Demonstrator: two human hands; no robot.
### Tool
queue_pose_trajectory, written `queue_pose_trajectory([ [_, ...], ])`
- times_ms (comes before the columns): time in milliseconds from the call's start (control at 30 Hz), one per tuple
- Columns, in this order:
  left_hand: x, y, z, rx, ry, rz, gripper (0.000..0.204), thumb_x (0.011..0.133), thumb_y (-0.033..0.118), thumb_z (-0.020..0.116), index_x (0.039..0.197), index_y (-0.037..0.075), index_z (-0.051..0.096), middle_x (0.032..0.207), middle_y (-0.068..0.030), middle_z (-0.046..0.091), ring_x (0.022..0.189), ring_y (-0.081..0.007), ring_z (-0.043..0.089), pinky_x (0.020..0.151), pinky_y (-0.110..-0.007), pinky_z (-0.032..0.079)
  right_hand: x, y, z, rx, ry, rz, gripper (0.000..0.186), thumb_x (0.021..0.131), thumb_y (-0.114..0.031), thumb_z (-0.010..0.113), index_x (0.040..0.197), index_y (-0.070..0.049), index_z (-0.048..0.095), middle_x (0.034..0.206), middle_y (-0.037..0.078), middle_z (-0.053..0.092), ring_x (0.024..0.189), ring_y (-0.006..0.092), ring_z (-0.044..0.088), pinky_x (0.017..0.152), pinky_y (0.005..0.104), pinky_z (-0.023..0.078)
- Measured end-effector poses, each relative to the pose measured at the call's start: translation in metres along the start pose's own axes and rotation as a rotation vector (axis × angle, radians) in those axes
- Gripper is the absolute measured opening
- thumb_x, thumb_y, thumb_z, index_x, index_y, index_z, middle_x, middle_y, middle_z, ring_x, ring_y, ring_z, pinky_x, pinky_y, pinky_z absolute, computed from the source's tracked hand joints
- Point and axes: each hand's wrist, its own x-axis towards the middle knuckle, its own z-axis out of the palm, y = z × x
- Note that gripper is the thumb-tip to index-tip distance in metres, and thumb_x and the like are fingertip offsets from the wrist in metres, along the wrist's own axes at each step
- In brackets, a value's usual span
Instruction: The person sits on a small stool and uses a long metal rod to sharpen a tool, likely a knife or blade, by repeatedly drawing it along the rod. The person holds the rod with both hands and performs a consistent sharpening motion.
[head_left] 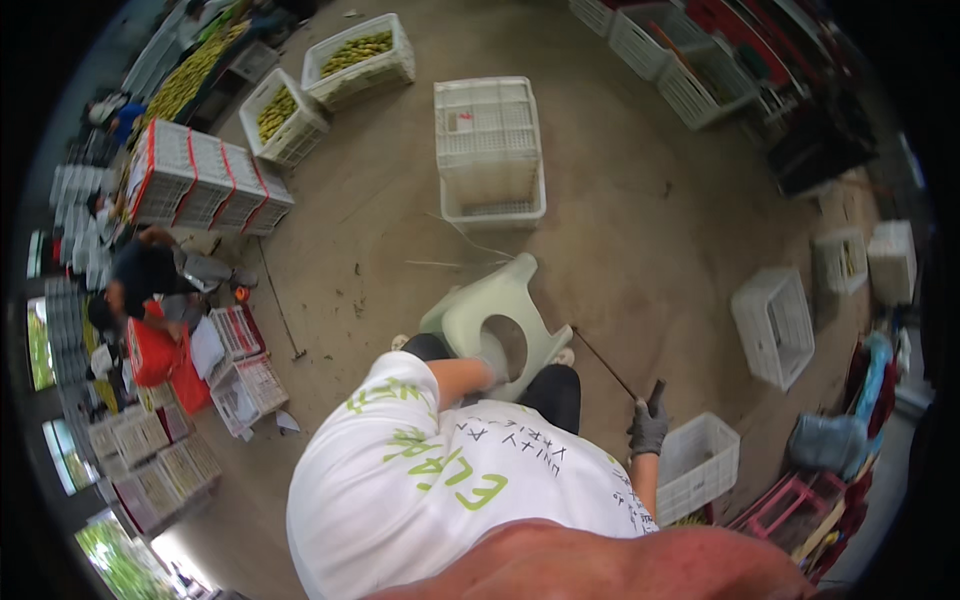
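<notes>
- Stool (462, 322): tilted at the knees (556, 398), well in from the edges of the floor (650, 230).
- Left hand (492, 358): against the stool; whether closed, I cannot tell.
- Right hand (649, 430): clamped on the rod (605, 362), far tip near the stool.
- Step, apparently: positioning the stool; the next move calls for keeping the rod clear.

Light: muted, soft | windows (68, 455) glaring (lower left) | edges: dark, bent

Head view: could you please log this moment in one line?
left hand: gloved, at pale green plastic stool | right hand: gloved, gripping thin rod | ahead: stacked white plastic crates
</notes>
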Motion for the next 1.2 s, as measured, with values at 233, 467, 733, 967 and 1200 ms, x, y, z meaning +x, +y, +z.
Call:
queue_pose_trajectory([
  [233, 0.039, -0.026, -0.024, -0.319, 0.204, -0.152, 0.057, 0.068, 0.041, 0.071, 0.117, 0.015, 0.062, 0.111, -0.0150, 0.064, 0.103, -0.0323, 0.061, 0.088, -0.043, 0.048, 0.093, -0.088, 0.030, -0.136, -0.120, -0.042, 0.013, 0.084, -0.016, 0.064, 0.090, -0.008, 0.057, 0.056, 0.000, 0.046, 0.038, 0.0105, 0.042, 0.033, 0.0281, 0.039],
  [467, 0.015, -0.080, -0.058, -0.402, 0.125, 0.016, 0.060, 0.067, 0.045, 0.073, 0.118, 0.014, 0.063, 0.111, -0.0152, 0.064, 0.102, -0.0320, 0.062, 0.088, -0.042, 0.048, 0.115, -0.126, 0.134, -0.527, -0.083, -0.177, 0.030, 0.074, -0.027, 0.074, 0.088, -0.004, 0.062, 0.067, 0.006, 0.058, 0.052, 0.0157, 0.056, 0.049, 0.0325, 0.047],
  [733, 0.019, -0.086, -0.073, -0.517, 0.123, -0.071, 0.041, 0.081, 0.048, 0.058, 0.105, 0.016, 0.070, 0.104, -0.0108, 0.067, 0.095, -0.0296, 0.064, 0.081, -0.043, 0.050, 0.162, -0.219, 0.206, -0.952, -0.378, -0.404, 0.035, 0.075, -0.033, 0.072, 0.093, -0.003, 0.063, 0.077, 0.016, 0.064, 0.068, 0.0267, 0.061, 0.067, 0.0375, 0.048],
  [967, 0.064, -0.049, -0.071, -1.134, 0.247, -0.299, 0.056, 0.082, 0.052, 0.055, 0.110, 0.005, 0.066, 0.109, -0.0152, 0.065, 0.098, -0.0297, 0.064, 0.086, -0.040, 0.047, 0.143, -0.300, 0.189, -1.311, -0.732, -0.721, 0.035, 0.074, -0.034, 0.071, 0.081, -0.002, 0.060, 0.068, 0.017, 0.058, 0.061, 0.0313, 0.055, 0.061, 0.0402, 0.044],
  [1200, 0.037, -0.101, -0.069, -0.990, 0.373, -0.244, 0.063, 0.075, 0.060, 0.058, 0.108, 0.007, 0.067, 0.114, -0.0154, 0.063, 0.107, -0.0320, 0.059, 0.090, -0.042, 0.045, 0.052, -0.341, 0.198, -1.249, -0.716, -0.776, 0.030, 0.075, -0.031, 0.071, 0.088, -0.004, 0.064, 0.071, 0.018, 0.062, 0.065, 0.0345, 0.061, 0.062, 0.0395, 0.047],
])
